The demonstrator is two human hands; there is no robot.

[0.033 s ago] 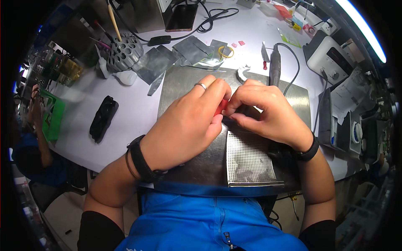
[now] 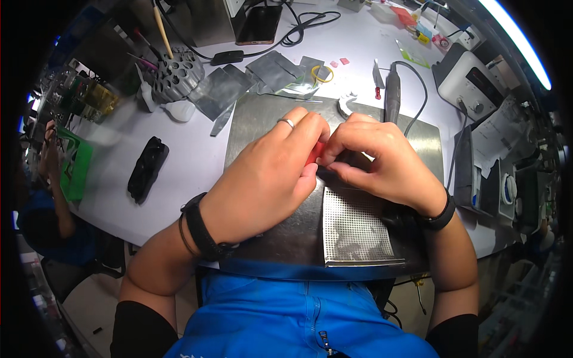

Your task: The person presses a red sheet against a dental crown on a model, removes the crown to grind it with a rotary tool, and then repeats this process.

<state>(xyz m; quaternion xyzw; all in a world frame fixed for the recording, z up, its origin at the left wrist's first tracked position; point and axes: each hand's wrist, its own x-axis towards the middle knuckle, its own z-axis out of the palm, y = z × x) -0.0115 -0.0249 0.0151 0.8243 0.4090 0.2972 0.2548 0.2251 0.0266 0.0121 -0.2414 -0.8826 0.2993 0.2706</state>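
Over the metal plate, my left hand is closed around a small red piece, mostly hidden by the fingers. My right hand meets it from the right, thumb and forefinger pinched at the edge of the red piece. Whether the right fingertips hold the piece itself or something tiny on it, I cannot tell. Below my hands lies a perforated metal sheet with a grid of small holes. Just beyond my right hand sits a pale, tooth-arch-shaped model.
A dark handpiece with a cord lies beyond my right hand, near a white control box. Grey sheets and a yellow rubber band lie behind the plate. A grey tool holder and black case are at left.
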